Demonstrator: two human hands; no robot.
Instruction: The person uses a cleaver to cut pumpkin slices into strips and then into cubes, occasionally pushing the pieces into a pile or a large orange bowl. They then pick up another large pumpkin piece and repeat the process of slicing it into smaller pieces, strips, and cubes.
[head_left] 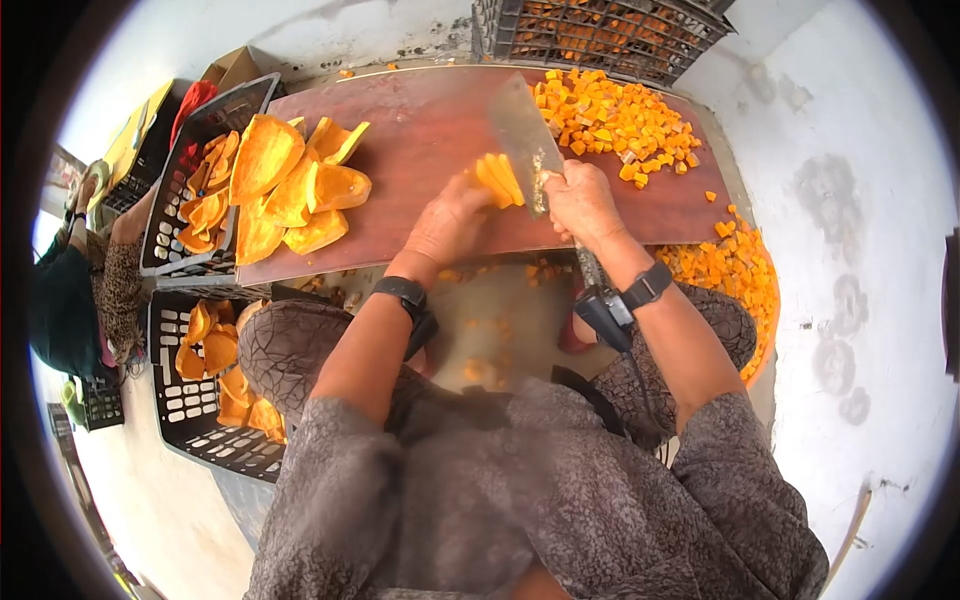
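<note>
My right hand (583, 203) grips a cleaver (518, 125) by its handle, the broad blade pointing away from me over the red-brown board (410, 115). Cut orange pumpkin strips (500, 180) lie close together just left of the blade. My left hand (450, 220) is closed against their left side, pressing them on the board; its fingertips are partly blurred. Large curved pumpkin pieces (300, 190) are heaped on the board's left end. A pile of pumpkin cubes (610, 125) covers the far right.
Black crates with pumpkin pieces stand at the left, one upper (155, 240) and one lower (170, 410). A tub (768, 290) of cubes sits below the board's right end. Another crate (600, 40) stands behind. A person (65, 300) is at the far left.
</note>
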